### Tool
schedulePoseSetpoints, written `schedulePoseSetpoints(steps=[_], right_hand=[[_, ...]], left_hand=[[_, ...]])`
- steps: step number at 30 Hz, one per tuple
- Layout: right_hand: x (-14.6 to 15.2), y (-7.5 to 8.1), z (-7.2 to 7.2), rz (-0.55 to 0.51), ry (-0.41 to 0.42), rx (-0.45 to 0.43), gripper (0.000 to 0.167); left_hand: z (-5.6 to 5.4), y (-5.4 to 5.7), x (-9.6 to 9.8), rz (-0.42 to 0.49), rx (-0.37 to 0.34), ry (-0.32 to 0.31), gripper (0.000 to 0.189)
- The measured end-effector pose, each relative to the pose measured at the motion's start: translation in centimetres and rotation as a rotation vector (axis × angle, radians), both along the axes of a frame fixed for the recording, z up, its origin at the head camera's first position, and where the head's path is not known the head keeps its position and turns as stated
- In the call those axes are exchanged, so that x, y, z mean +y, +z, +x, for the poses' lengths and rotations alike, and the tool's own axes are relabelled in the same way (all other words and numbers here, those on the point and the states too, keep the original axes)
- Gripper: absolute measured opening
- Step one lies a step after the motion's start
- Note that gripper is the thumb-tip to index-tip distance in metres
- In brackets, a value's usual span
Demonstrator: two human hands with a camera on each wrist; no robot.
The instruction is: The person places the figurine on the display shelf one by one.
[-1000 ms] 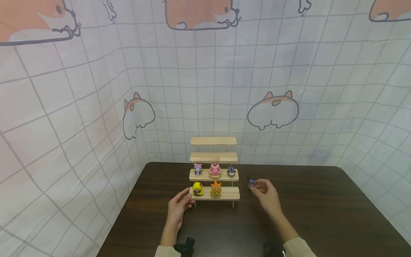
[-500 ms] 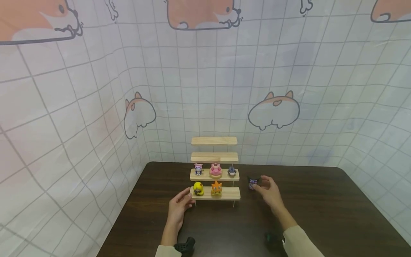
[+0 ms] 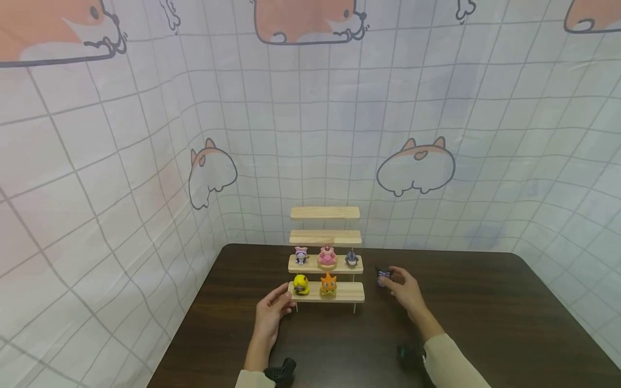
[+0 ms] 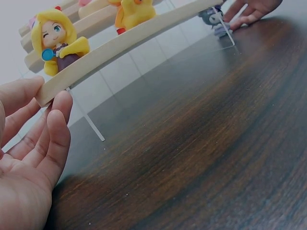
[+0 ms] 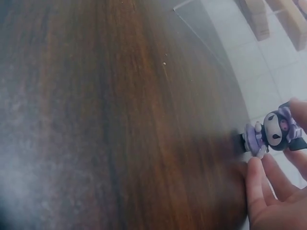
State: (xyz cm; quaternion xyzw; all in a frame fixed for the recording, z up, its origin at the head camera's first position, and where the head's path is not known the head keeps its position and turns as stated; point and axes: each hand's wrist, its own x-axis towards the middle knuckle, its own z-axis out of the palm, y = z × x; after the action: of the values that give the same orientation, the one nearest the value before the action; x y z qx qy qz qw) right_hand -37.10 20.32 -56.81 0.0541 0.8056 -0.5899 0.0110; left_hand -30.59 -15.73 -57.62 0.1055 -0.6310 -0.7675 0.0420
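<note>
My left hand [image 3: 273, 312] pinches the left end of the lowest board of a tiered wooden display rack [image 3: 350, 292], thumb above and fingers below. On that board stand a yellow-haired girl figurine [image 4: 53, 40] and an orange-and-yellow figurine [image 3: 328, 286]. One tier up are a pink-and-white figurine [image 3: 301, 256], a larger pink one [image 3: 327, 259] and a small grey-blue one [image 3: 351, 258]. Right of the rack, my right hand [image 3: 408, 293] holds a black-and-purple figurine [image 5: 274, 131] between thumb and fingers, upright and low over the table. Whether its base touches the wood I cannot tell.
The two upper boards [image 3: 325, 237] of the rack rise behind the figurines. Thin metal legs [image 4: 86, 115] support the front board. A dark wooden table [image 3: 466, 307] lies beneath, with a grid-patterned cloth [image 3: 310, 156] hanging behind and at the sides.
My right hand has shifted its grip on the black-and-purple figurine, which now shows more upright and slightly lower. My left hand stays at the board's end.
</note>
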Motion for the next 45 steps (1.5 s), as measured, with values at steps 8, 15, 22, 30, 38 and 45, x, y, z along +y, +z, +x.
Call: schedulePoseSetpoints(steps=[8, 15, 22, 30, 38, 45], right_hand=[[-0.04, -0.09, -0.21, 0.006, -0.005, 0.006, 0.059], [-0.04, -0.21, -0.35, 0.001, -0.009, 0.019, 0.053], [-0.17, -0.05, -0.28, 0.005, -0.016, 0.031, 0.051], [-0.08, -0.06, -0.23, 0.02, -0.024, 0.022, 0.048], [-0.04, -0.1, 0.09, 0.016, -0.033, 0.037, 0.045], [0.01, -0.22, 0.44, 0.016, -0.03, 0.05, 0.047]], left_hand=[[0.01, 0.04, -0.01, -0.003, 0.007, -0.002, 0.046], [0.09, 0.18, 0.07, -0.001, 0.0, 0.002, 0.045], [0.08, 0.2, 0.06, 0.007, 0.004, -0.004, 0.045], [0.05, 0.03, 0.01, 0.009, 0.006, -0.005, 0.045], [0.09, -0.1, -0.05, 0.004, 0.003, -0.007, 0.046], [0.02, -0.05, -0.05, 0.008, 0.003, -0.009, 0.046]])
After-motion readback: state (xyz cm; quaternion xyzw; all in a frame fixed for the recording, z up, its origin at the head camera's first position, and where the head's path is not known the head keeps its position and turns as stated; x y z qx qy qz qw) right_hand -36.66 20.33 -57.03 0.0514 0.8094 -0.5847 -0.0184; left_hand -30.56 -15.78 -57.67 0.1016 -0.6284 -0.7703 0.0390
